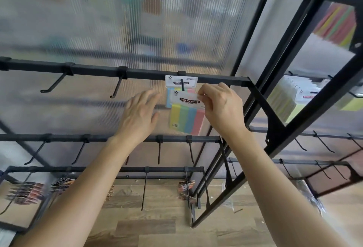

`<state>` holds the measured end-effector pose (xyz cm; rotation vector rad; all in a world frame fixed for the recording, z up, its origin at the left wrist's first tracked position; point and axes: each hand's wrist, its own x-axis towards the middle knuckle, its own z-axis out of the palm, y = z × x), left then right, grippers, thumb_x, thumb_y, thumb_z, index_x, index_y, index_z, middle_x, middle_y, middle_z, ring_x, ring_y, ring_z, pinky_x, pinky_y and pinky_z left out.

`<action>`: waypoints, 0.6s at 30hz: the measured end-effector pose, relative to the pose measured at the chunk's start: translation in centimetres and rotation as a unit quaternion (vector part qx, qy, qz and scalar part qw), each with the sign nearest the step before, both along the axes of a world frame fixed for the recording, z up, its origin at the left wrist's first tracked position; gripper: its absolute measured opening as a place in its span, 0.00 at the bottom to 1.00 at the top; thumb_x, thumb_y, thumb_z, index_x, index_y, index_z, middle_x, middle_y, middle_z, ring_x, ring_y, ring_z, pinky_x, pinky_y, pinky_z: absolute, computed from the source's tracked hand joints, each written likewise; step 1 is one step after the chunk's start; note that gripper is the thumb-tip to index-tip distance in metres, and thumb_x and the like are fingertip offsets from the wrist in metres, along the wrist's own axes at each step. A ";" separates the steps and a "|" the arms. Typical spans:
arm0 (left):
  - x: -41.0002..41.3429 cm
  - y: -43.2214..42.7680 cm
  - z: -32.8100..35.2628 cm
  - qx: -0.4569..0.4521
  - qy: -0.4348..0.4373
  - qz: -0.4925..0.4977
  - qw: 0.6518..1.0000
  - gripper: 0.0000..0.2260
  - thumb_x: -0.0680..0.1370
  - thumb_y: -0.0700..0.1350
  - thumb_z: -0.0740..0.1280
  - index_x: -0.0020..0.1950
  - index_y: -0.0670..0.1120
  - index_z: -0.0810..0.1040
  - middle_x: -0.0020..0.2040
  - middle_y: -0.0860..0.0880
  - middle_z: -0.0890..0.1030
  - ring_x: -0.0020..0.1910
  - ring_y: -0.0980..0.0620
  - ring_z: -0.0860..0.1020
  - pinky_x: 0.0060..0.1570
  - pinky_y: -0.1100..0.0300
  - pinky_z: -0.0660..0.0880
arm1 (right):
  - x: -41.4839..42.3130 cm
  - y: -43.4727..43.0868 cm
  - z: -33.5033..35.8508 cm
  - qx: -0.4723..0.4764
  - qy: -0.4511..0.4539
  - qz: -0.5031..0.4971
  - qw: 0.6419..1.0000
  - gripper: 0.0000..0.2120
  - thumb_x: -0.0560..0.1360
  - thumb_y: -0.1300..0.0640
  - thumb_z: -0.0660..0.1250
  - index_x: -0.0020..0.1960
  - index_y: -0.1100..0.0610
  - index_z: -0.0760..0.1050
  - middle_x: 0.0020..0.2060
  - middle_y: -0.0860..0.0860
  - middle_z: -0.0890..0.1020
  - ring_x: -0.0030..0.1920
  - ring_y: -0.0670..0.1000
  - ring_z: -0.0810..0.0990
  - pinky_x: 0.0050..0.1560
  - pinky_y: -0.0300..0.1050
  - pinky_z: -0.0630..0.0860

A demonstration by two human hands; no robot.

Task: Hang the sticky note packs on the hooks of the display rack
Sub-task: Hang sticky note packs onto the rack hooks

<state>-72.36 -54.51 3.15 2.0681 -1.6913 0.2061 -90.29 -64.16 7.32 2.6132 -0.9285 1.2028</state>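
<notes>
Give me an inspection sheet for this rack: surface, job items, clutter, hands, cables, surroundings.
Surface: rack bar, most hooks bare.
Job's things: hung pack on a hook; second pack in front of it, not yet on.
Clutter: dark packets on lower hooks.
Hands: right hand pinches second pack's header; left hand open beside it.
Cables: nothing seen.
Surroundings: ribbed panel, wood floor, more packs on right-side rack.

Your right hand [220, 107] covers the right end of the header of the sticky note pack [186, 117] you hold, and that pack hides the lower half of the hung pack [180, 82] behind it. Your left hand [139, 115] is motion-blurred. Shapes behind the ribbed panel [98, 20] are only coloured smears.
</notes>
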 end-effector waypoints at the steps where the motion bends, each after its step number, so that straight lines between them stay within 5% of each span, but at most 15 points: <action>1: -0.3 -0.7 0.4 -0.009 -0.001 -0.004 1.000 0.22 0.79 0.42 0.60 0.73 0.45 0.62 0.73 0.46 0.61 0.73 0.48 0.57 0.70 0.54 0.51 | -0.4 -0.1 0.0 0.002 -0.002 -0.002 1.000 0.04 0.71 0.62 0.64 0.37 0.58 0.74 0.31 0.49 0.78 0.33 0.54 0.72 0.34 0.40 0.60; 12: -1.1 -7.8 0.8 0.024 -0.021 0.014 0.999 0.29 0.80 0.37 0.56 0.77 0.47 0.46 0.77 0.46 0.47 0.75 0.46 0.43 0.71 0.49 0.42 | -4.3 -1.4 -0.9 0.012 0.044 -0.034 0.998 0.14 0.74 0.54 0.54 0.37 0.58 0.74 0.32 0.49 0.79 0.32 0.52 0.72 0.31 0.32 0.51; 16: -1.4 -7.9 0.8 -0.077 -0.011 0.006 0.997 0.21 0.78 0.37 0.59 0.71 0.41 0.64 0.71 0.42 0.65 0.71 0.43 0.59 0.69 0.51 0.52 | -4.6 -1.9 -1.0 0.014 0.050 -0.034 0.998 0.15 0.74 0.53 0.53 0.37 0.57 0.74 0.31 0.48 0.79 0.32 0.51 0.72 0.30 0.31 0.51; 18: -1.5 -8.1 1.1 -0.112 -0.019 0.013 0.993 0.15 0.77 0.38 0.62 0.64 0.39 0.72 0.60 0.42 0.73 0.60 0.43 0.69 0.58 0.54 0.60 | -4.6 -2.0 -1.0 0.012 0.048 -0.033 0.998 0.15 0.74 0.53 0.53 0.37 0.58 0.74 0.31 0.49 0.79 0.31 0.51 0.72 0.30 0.31 0.51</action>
